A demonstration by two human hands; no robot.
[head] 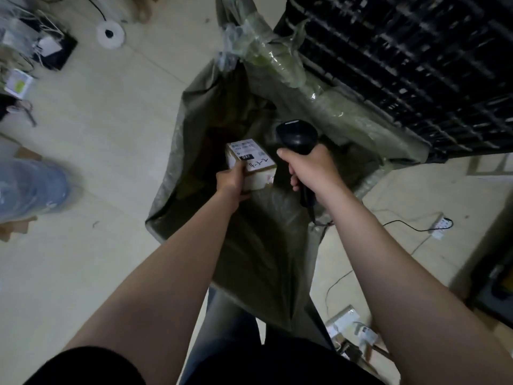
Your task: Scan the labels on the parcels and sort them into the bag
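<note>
A small cardboard parcel (254, 162) with a white label on top, marked 032, is held over the open mouth of a large olive-green woven bag (194, 112). My left hand (231, 180) grips the parcel from its near left side. My right hand (308, 169) holds a black handheld scanner (297, 136) by its handle, just right of the parcel, its head level with the label. The bag's inside is dark and its contents cannot be made out.
A black slatted crate stack (416, 65) stands at the upper right behind the bag. A power strip (441, 226) and cables lie on the floor at right. A blue plastic-wrapped bundle (30, 187) sits at left, a white tape roll (110, 34) and clutter at upper left.
</note>
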